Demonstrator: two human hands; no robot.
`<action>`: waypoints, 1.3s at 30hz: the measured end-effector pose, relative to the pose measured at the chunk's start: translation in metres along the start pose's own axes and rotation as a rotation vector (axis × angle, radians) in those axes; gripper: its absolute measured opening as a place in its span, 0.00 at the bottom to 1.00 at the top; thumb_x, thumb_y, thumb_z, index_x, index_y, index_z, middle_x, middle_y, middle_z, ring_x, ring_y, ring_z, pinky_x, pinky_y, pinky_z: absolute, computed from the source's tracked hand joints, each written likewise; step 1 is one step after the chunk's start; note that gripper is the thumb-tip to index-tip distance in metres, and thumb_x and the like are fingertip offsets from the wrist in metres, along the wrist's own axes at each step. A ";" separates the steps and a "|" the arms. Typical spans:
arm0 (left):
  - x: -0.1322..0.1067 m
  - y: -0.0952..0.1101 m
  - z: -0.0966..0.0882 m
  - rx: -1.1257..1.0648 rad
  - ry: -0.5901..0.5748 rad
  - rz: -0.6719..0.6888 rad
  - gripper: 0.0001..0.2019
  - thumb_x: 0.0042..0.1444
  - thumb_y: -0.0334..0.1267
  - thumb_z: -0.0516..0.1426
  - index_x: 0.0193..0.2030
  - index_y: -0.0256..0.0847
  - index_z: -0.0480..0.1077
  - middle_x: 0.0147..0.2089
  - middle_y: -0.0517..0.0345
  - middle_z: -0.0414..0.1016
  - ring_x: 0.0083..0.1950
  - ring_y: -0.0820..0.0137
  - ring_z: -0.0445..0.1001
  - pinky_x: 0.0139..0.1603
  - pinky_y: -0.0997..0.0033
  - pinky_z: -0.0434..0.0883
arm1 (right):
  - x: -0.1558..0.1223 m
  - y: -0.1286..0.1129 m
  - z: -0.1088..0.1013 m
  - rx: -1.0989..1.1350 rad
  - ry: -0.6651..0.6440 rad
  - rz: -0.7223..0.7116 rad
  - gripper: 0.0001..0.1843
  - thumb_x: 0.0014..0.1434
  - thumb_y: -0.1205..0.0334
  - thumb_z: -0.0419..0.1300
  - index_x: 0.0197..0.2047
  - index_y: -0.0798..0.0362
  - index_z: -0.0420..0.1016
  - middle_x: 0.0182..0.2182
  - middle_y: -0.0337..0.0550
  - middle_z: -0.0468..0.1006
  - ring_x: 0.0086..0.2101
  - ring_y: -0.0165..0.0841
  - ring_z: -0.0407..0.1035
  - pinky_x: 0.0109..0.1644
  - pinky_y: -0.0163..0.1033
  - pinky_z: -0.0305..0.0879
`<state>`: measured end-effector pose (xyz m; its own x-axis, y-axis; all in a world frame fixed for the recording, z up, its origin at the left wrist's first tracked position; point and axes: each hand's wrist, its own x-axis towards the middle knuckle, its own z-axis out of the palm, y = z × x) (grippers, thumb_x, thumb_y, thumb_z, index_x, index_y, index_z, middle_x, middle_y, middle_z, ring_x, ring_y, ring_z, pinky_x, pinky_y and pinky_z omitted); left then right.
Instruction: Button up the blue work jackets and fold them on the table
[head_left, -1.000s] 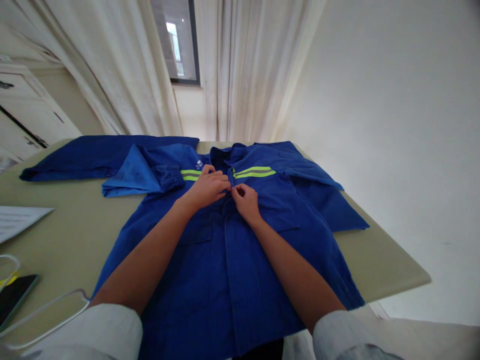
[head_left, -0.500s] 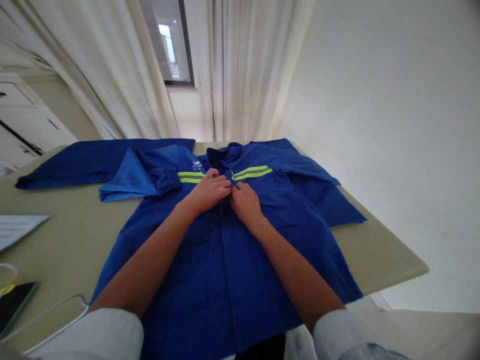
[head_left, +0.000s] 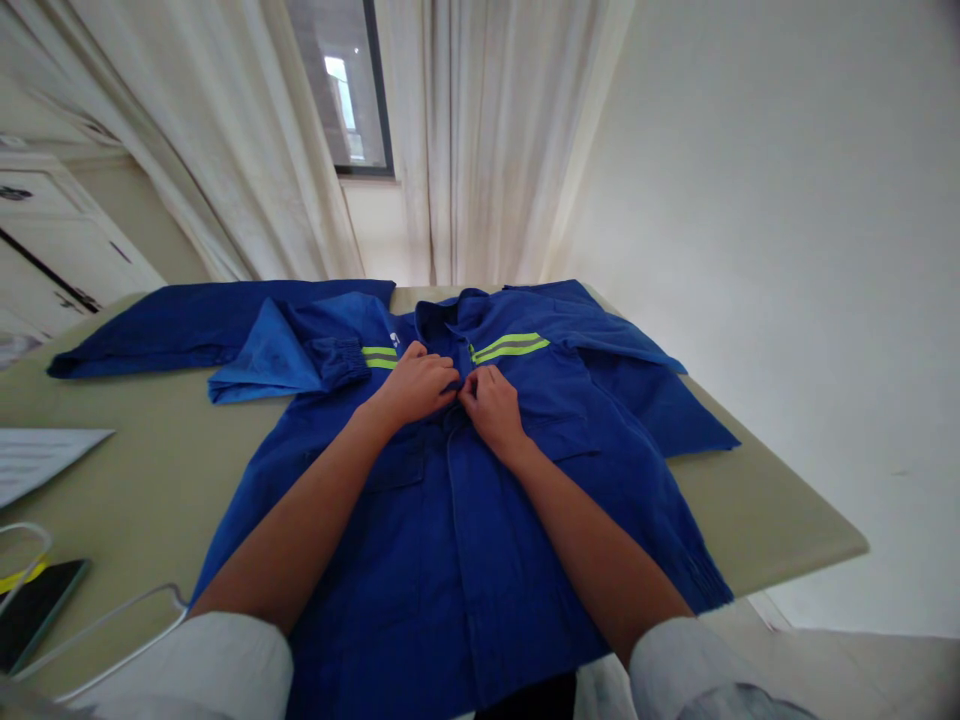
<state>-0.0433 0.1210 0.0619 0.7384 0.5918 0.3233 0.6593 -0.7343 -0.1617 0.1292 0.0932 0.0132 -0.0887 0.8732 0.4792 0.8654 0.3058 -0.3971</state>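
A blue work jacket (head_left: 480, 540) with yellow-green reflective stripes lies face up on a beige table (head_left: 150, 470). My left hand (head_left: 414, 385) and my right hand (head_left: 491, 405) meet at the jacket's front placket, just below the collar. Both are closed, pinching the fabric edges together at chest height. What sits between the fingertips is too small to make out. The jacket's left sleeve is folded back near the far left; its right sleeve hangs toward the table's right edge.
A sheet of paper (head_left: 37, 455) lies at the table's left. A dark phone (head_left: 37, 610) and a wire clothes hanger (head_left: 105, 625) rest at the near left corner. Curtains and a window stand behind the table; a white wall is to the right.
Both hands stay pinched at the placket with only slight finger shifts. The camera view has drifted a little.
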 end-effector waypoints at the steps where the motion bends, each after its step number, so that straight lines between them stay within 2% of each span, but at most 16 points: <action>1: 0.000 -0.001 0.000 0.015 0.015 0.020 0.06 0.64 0.36 0.58 0.37 0.42 0.77 0.37 0.54 0.79 0.39 0.62 0.76 0.47 0.56 0.58 | 0.001 0.002 0.002 0.079 0.036 0.034 0.06 0.66 0.68 0.58 0.40 0.54 0.77 0.39 0.48 0.80 0.40 0.38 0.74 0.47 0.39 0.68; 3: 0.001 -0.001 -0.001 0.058 0.054 0.067 0.07 0.64 0.34 0.58 0.36 0.41 0.76 0.37 0.54 0.78 0.39 0.62 0.75 0.47 0.55 0.59 | 0.004 0.006 0.004 0.250 0.076 0.137 0.05 0.63 0.66 0.60 0.37 0.54 0.78 0.35 0.45 0.81 0.37 0.36 0.75 0.45 0.38 0.68; 6: 0.002 0.000 -0.004 0.085 0.094 0.094 0.07 0.64 0.33 0.58 0.35 0.40 0.76 0.36 0.53 0.78 0.40 0.61 0.75 0.48 0.55 0.60 | 0.007 0.013 0.007 0.524 0.024 0.286 0.07 0.60 0.60 0.61 0.35 0.53 0.79 0.28 0.40 0.81 0.30 0.34 0.75 0.39 0.37 0.68; 8: 0.002 0.001 -0.007 0.060 0.096 0.070 0.07 0.64 0.34 0.58 0.36 0.40 0.77 0.37 0.52 0.78 0.41 0.60 0.75 0.49 0.54 0.61 | 0.008 0.017 0.010 0.689 -0.013 0.343 0.10 0.59 0.56 0.62 0.34 0.53 0.80 0.26 0.38 0.80 0.27 0.33 0.73 0.34 0.36 0.68; 10: 0.002 0.002 -0.009 -0.017 0.078 -0.002 0.07 0.64 0.37 0.58 0.39 0.41 0.78 0.38 0.53 0.79 0.41 0.60 0.76 0.50 0.54 0.61 | 0.008 0.019 0.012 0.778 0.003 0.352 0.12 0.58 0.53 0.62 0.34 0.53 0.80 0.25 0.38 0.80 0.26 0.34 0.72 0.32 0.36 0.68; 14: 0.002 0.001 -0.009 -0.250 0.012 -0.210 0.13 0.65 0.48 0.59 0.44 0.43 0.80 0.41 0.56 0.80 0.41 0.62 0.77 0.47 0.57 0.62 | 0.004 0.019 0.014 0.780 0.084 0.247 0.14 0.60 0.50 0.61 0.36 0.52 0.79 0.28 0.40 0.81 0.28 0.34 0.73 0.35 0.37 0.70; 16: 0.002 -0.001 -0.006 -0.327 -0.009 -0.261 0.15 0.66 0.50 0.58 0.45 0.43 0.80 0.43 0.56 0.80 0.43 0.61 0.78 0.47 0.59 0.63 | 0.002 0.018 0.014 0.766 0.117 0.201 0.15 0.61 0.49 0.60 0.37 0.52 0.79 0.31 0.42 0.81 0.31 0.34 0.74 0.38 0.38 0.71; 19: 0.004 -0.005 0.000 -0.427 -0.018 -0.279 0.13 0.67 0.48 0.58 0.45 0.43 0.79 0.46 0.56 0.81 0.44 0.63 0.78 0.46 0.61 0.64 | 0.000 0.017 0.013 0.736 0.148 0.174 0.15 0.62 0.49 0.59 0.39 0.52 0.79 0.34 0.43 0.82 0.34 0.35 0.76 0.41 0.39 0.72; 24: 0.004 -0.011 0.006 -0.587 0.017 -0.311 0.10 0.63 0.45 0.61 0.43 0.43 0.80 0.44 0.58 0.82 0.39 0.67 0.76 0.41 0.65 0.64 | 0.000 0.017 0.013 0.757 0.156 0.147 0.15 0.63 0.50 0.61 0.40 0.52 0.80 0.35 0.44 0.82 0.34 0.36 0.76 0.41 0.40 0.73; 27: 0.004 -0.011 0.003 -0.586 0.064 -0.293 0.09 0.64 0.44 0.61 0.42 0.43 0.79 0.43 0.58 0.81 0.40 0.67 0.75 0.42 0.65 0.64 | 0.001 0.017 0.007 0.733 0.167 0.114 0.14 0.64 0.50 0.60 0.41 0.52 0.80 0.36 0.45 0.82 0.34 0.36 0.76 0.40 0.40 0.73; 32: 0.005 -0.004 -0.006 -0.479 0.111 -0.246 0.07 0.67 0.41 0.59 0.41 0.44 0.79 0.44 0.57 0.81 0.45 0.63 0.78 0.51 0.58 0.62 | 0.005 0.020 -0.007 0.532 0.125 -0.032 0.10 0.64 0.56 0.59 0.40 0.52 0.79 0.35 0.44 0.80 0.33 0.35 0.74 0.41 0.39 0.72; 36: 0.006 0.000 -0.011 -0.407 0.114 -0.238 0.08 0.68 0.41 0.58 0.43 0.45 0.79 0.46 0.56 0.81 0.46 0.61 0.78 0.52 0.55 0.60 | 0.003 0.018 -0.006 0.661 0.110 0.078 0.10 0.63 0.53 0.60 0.41 0.50 0.75 0.32 0.40 0.79 0.30 0.33 0.73 0.36 0.38 0.71; 39: 0.005 -0.001 -0.013 -0.379 0.134 -0.249 0.07 0.68 0.41 0.58 0.43 0.45 0.78 0.46 0.56 0.81 0.46 0.61 0.78 0.52 0.55 0.59 | 0.001 0.015 0.001 0.803 0.112 0.191 0.13 0.60 0.50 0.62 0.43 0.50 0.74 0.33 0.41 0.80 0.31 0.34 0.74 0.34 0.37 0.72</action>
<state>-0.0417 0.1202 0.0758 0.5235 0.7353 0.4305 0.6973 -0.6601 0.2795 0.1413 0.0988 0.0071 0.1109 0.9076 0.4050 0.2415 0.3707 -0.8968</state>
